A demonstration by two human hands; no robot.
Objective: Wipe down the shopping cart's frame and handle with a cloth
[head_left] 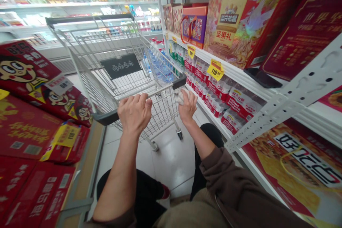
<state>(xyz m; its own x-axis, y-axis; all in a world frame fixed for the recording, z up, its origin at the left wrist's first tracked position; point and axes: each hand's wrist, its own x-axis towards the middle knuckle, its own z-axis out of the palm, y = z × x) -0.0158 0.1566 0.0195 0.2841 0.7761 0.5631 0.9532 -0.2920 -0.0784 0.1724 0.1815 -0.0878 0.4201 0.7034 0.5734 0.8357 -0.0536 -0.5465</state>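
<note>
A wire shopping cart (165, 112) stands in front of me, its basket tilted to the left in view, with a dark sign panel (123, 66) inside. My left hand (135, 112) is wrapped round the cart's handle, near its dark left end. My right hand (187, 104) is closed round a crumpled white cloth or tissue (181, 97), beside the handle's dark right end. Whether the right hand also touches the cart frame cannot be made out.
Red cartons (26, 124) are stacked close on the left. White shelving (232, 65) on the right holds gift boxes (232, 25) above packs of bottles (213, 89). A refrigerated display (80, 3) spans the back. Tiled floor (173, 156) shows below the cart.
</note>
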